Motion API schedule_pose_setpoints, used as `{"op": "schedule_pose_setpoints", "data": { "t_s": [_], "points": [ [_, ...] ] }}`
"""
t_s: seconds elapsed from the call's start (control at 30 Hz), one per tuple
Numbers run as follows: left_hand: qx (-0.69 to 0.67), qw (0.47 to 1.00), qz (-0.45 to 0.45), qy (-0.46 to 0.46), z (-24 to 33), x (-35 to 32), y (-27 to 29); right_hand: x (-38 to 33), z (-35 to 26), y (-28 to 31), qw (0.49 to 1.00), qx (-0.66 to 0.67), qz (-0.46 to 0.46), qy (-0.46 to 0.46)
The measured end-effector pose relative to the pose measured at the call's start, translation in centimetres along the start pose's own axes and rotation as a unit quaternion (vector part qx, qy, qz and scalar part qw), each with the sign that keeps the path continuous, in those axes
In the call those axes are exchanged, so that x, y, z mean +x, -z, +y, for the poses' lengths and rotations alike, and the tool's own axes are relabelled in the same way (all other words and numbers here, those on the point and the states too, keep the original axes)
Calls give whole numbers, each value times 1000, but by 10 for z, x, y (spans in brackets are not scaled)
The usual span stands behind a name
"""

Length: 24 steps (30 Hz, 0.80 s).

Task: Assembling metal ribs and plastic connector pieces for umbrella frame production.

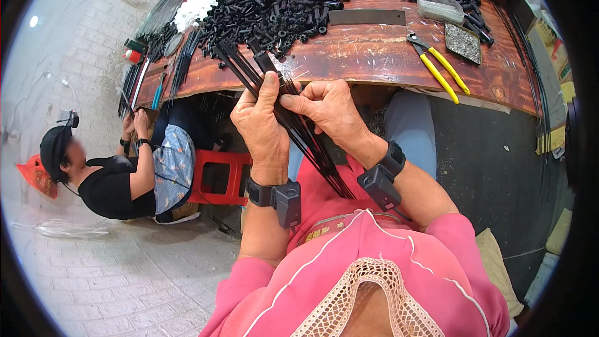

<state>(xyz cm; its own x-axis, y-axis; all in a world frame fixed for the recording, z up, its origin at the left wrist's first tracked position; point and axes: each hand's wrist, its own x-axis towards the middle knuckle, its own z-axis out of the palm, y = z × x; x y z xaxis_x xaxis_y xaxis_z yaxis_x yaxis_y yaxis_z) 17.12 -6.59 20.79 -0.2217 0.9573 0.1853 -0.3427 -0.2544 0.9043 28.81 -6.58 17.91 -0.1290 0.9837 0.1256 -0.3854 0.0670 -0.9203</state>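
My left hand (pixel 257 126) is closed around a bundle of long, thin black rods that look like umbrella ribs (pixel 315 157). The bundle slants from the table edge down to my lap. Above my left thumb a thick black tube-like part (pixel 264 61) sticks up among the rods. With thumb and forefinger together, my right hand (pixel 329 111) pinches at the same bundle, beside a dark collar. Its fingertips hide whatever small piece may be between them.
Black plastic parts (pixel 268 12) are heaped on the wooden table (pixel 368 50). Yellow-handled pliers (pixel 440 67), a metal strip (pixel 367 17), a clear box (pixel 440 7) and a tin of small metal bits (pixel 463 43) lie right. At left, a co-worker (pixel 115 181) sits near a red stool (pixel 219 178).
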Motion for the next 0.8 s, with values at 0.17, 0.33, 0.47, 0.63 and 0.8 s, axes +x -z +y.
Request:
{"op": "schedule_pose_setpoints", "data": {
  "t_s": [0.17, 0.33, 0.47, 0.63, 0.8],
  "points": [
    [-37, 999, 0, -10, -7, 2, 6, -3, -9, -3, 999, -35, -2, 28],
    [-45, 999, -13, -17, -5, -3, -1, 1, -6, 2, 996, -66, -9, 66],
    [-76, 996, -42, 14, -5, -4, 3, 0, -6, 4, 999, 15, -25, -17],
    [-87, 994, -64, 21, -4, -8, 6, 7, 5, 14, 987, 84, -69, -116],
    [-50, 998, -40, 13, 2, -14, 2, 7, 3, 13, 983, 95, -82, -133]
  ]
}}
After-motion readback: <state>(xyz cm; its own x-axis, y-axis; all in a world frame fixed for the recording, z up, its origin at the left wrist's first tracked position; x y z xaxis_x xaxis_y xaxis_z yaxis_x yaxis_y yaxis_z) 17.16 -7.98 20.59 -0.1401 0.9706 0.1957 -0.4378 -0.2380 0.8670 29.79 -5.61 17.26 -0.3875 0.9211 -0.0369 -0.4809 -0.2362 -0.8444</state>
